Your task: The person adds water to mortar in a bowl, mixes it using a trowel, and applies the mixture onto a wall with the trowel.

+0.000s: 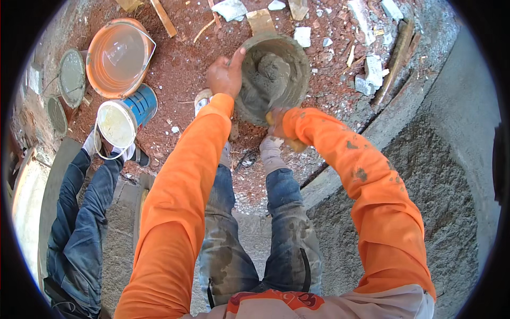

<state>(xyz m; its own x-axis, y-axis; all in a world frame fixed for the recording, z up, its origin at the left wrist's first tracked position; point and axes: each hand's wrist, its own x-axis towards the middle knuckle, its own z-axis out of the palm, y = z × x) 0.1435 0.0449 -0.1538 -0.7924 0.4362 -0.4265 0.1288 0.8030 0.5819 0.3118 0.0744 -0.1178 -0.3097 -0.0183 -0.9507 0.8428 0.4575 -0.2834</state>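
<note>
My left hand [224, 74] grips the left rim of a cement-caked bucket [299, 77], thumb up over the edge. Wet grey mortar [273, 72] is heaped and smeared inside it. My right hand [279, 125] is at the bucket's lower right edge, closed on what looks like a tool, with yellowish bits showing round the blurred fingers. The tool's far end is hard to make out in the mortar.
An orange bucket of cloudy water [96, 61], a blue pail [143, 103] and grey buckets [71, 77] stand left. A co-worker's legs [79, 202] are lower left. Rubble [372, 74] and boards [162, 16] litter red soil. A curved concrete edge [380, 130] runs right.
</note>
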